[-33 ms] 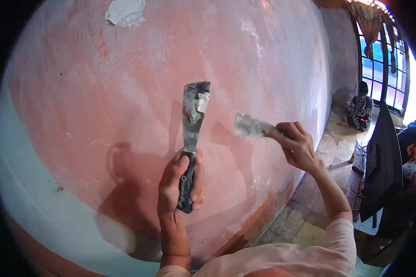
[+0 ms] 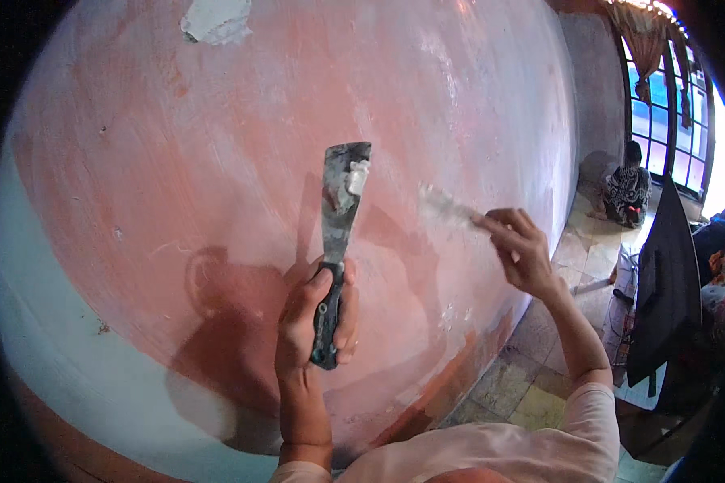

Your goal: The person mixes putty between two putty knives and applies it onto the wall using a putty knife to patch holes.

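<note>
My left hand is wrapped round the black handle of a putty knife, held upright before the pink wall. A lump of white filler sticks to its stained metal blade. Farther right, my right hand grips a second scraper, whose pale blade points left and is smeared by motion. Fingers hide most of that scraper's handle. Whether its blade touches the wall I cannot tell.
The patchy pink wall carries a white filler patch near the top. At right, a person sits on the tiled floor beside a window. A dark flat panel stands nearer, with cables beside it.
The right-hand scraper's blade has shifted slightly right and up, tilting more and looking more blurred. The left-hand putty knife has moved very slightly to the right.
</note>
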